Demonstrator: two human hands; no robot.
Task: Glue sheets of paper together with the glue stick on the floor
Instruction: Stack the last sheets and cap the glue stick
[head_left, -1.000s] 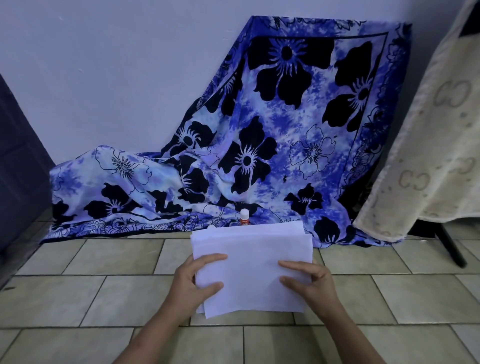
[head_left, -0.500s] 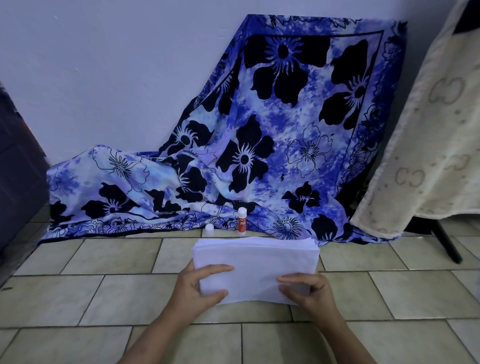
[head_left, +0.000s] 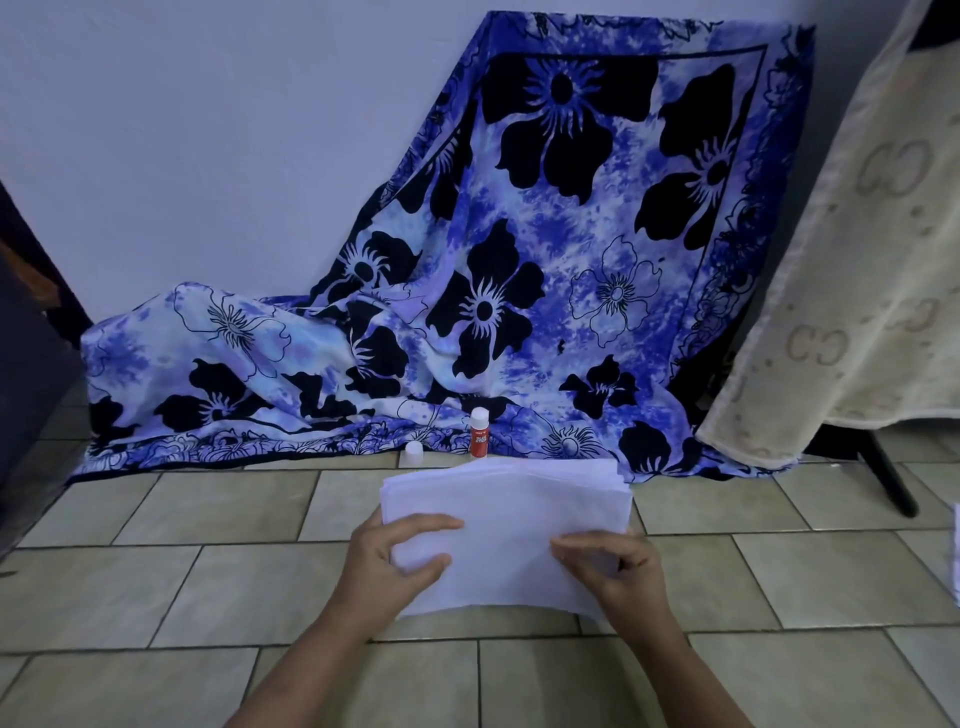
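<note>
Now the paper stack (head_left: 509, 514) sits lower over the tiled floor (head_left: 208, 519) than a second ago. Left hand (head_left: 395, 561) and right hand (head_left: 618, 571) grasp its near corners. Glue stick (head_left: 479, 434) uncovered behind, untouched, so gluing not started.

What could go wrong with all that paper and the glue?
The left hand and right hand hold the paper stack; loose sheets might slip out. The upright glue stick right behind could get knocked onto the cloth. A white cap lies beside it, so glue may dry.
</note>
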